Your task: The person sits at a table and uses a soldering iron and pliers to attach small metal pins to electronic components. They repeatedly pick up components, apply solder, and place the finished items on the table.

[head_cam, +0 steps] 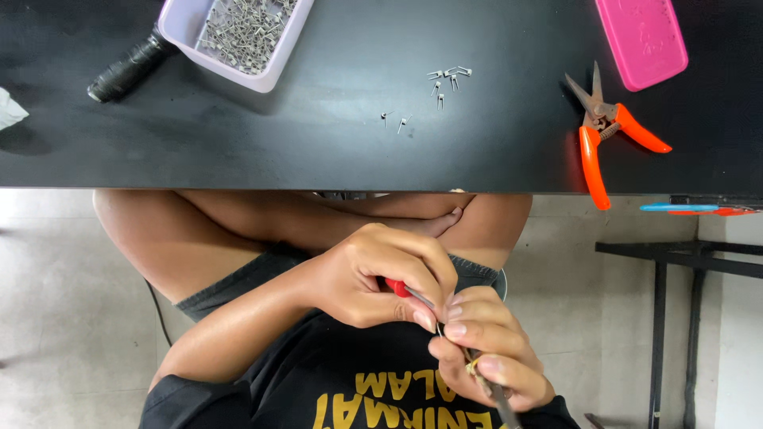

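My left hand (381, 274) is clenched around a red-handled tool (400, 287), its thin metal shaft running to my right hand (489, 353). That hand pinches a slim metal rod (491, 391) with a small coil of yellowish wire (472, 366) wound on it, close over my lap. Far on the black table (318, 151) lie tiny wire coils (445, 77) and orange snips (602, 131).

My one head camera looks steeply down, close over my hands (433, 326), the black table (334, 151) edge beyond.
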